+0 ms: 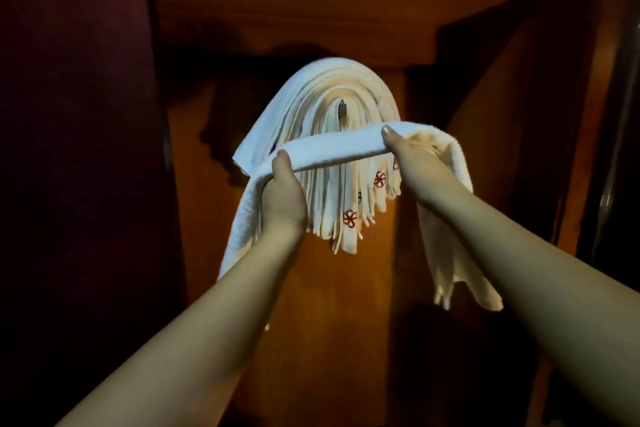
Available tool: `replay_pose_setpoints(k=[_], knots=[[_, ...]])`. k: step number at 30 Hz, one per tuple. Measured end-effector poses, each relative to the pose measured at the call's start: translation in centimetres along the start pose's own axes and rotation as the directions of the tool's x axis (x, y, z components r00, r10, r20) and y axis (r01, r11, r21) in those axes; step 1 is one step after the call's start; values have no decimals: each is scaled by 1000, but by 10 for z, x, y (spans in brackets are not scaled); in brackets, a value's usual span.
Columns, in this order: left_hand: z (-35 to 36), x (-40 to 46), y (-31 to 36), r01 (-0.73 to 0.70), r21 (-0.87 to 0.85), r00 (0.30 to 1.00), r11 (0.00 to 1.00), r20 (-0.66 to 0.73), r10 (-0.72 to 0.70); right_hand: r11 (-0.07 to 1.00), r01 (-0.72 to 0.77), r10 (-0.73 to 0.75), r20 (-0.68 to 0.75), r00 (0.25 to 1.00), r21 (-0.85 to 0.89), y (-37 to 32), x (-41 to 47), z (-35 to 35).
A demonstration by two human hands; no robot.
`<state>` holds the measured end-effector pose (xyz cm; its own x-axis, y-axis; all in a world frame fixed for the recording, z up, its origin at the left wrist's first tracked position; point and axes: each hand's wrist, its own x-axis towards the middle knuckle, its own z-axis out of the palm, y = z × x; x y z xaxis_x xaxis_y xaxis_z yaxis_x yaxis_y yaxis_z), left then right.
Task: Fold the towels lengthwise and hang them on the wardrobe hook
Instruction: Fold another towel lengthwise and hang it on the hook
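Both hands, left hand (282,192) and right hand (414,163), grip the folded white towel (332,151) stretched before the wardrobe hook (342,110); hanging comes next, so we must lift it over the towels (329,87) draped there.

The hook (342,110) shows only as a small dark tip inside the hanging towels (332,135). The folded towel (332,151) hides both hands' fingers.
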<state>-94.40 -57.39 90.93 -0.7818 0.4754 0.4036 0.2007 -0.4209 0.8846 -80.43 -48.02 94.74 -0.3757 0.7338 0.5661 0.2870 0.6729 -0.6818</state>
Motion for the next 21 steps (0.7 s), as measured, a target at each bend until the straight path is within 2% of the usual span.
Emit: replay_pose_setpoints(k=[3,6,10,13,15,19,21], knots=[[4,29,11,-123,162,992,979,-4,125,991,-66,60,60,996,115,16,27,-3],[9,59,23,-243,188,967,952,-25,252,972,-64,53,54,997,227,45,68,-7],[13,97,36,-265,278,964,923,69,256,928,-132,115,70,991,349,46,96,-18],[22,133,53,-324,324,945,889,158,287,920,-88,117,-53,992,382,37,140,-25],[27,153,64,-362,356,928,861,222,298,912,-59,88,-54,995,407,28,167,-29],[40,185,84,-471,441,878,764,147,456,887,-27,62,-61,996,460,16,213,-33],[52,201,90,-474,433,873,767,115,474,912,31,12,-104,995,409,13,236,-36]])
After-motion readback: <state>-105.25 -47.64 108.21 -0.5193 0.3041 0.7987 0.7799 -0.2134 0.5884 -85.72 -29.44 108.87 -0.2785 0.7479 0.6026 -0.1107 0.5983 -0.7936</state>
